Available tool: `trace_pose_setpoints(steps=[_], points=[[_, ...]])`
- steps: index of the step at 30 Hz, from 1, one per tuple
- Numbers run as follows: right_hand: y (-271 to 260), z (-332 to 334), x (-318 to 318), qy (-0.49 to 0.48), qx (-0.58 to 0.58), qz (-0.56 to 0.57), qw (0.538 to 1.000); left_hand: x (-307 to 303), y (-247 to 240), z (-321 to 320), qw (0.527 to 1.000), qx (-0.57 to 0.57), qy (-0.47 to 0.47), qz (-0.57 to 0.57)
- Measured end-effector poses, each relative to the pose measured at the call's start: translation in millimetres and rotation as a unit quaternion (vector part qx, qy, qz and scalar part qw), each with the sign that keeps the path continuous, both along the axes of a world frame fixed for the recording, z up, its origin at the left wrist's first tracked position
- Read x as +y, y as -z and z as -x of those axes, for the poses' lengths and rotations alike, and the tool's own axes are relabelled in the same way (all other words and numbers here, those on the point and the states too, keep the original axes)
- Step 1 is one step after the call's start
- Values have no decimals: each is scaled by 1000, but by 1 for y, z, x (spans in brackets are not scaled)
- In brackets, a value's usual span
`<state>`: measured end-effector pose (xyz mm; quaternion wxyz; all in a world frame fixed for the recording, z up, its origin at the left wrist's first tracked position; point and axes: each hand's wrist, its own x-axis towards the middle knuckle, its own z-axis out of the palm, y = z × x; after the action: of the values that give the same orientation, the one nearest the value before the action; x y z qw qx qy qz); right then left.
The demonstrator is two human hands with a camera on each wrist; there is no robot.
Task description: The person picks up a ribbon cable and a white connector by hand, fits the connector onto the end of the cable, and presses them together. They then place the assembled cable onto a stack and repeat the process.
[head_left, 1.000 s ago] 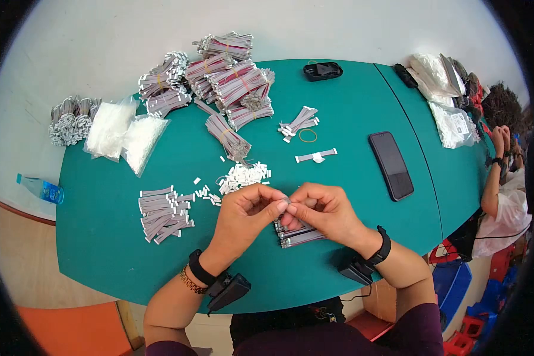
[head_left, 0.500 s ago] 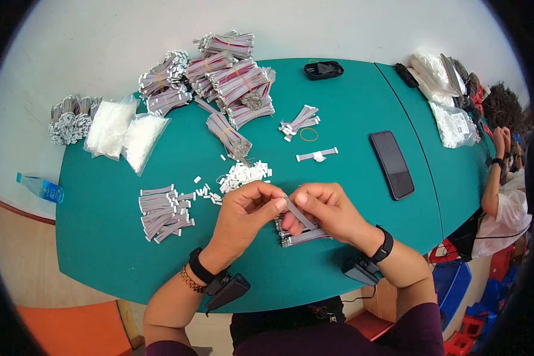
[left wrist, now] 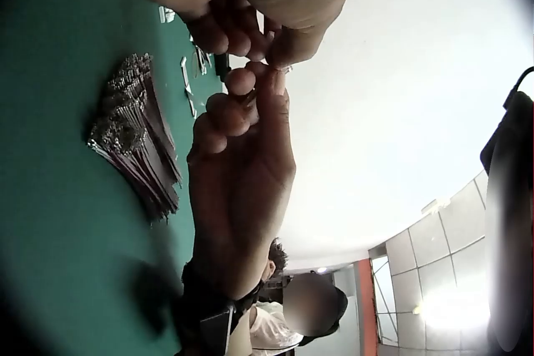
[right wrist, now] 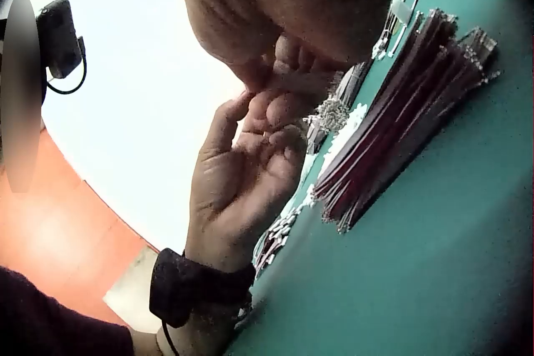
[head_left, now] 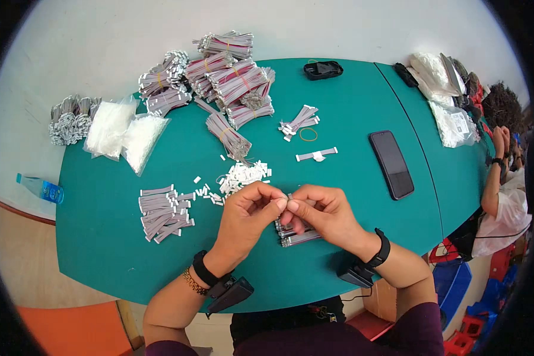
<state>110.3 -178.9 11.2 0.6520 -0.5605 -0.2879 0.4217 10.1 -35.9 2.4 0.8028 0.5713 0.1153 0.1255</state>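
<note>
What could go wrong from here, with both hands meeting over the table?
The small grey piece pinched between the left hand and right hand could slip, since fingertips cover most of it. The left hand might scatter the loose white pieces just beyond its knuckles. Lowering the right hand could disarrange the cables lying beneath it.

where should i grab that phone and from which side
Probably best pinched across its long edges near mid-length, coming from above: the phone lies flat on the green table, longer than wide, with both long edges uncovered and nothing on top.
</note>
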Motion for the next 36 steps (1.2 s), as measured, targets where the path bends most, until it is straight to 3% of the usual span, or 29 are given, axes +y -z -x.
trace_pose_setpoints(steps=[12,27,36], points=[[0,-5,-3,54,-70,-21,996,10,0,-2,999,-17,49,15],[3,-11,-5,39,-53,-3,998,15,-1,-3,997,-15,69,34],[5,-14,-4,41,18,-5,999,16,-1,-3,995,9,71,69]])
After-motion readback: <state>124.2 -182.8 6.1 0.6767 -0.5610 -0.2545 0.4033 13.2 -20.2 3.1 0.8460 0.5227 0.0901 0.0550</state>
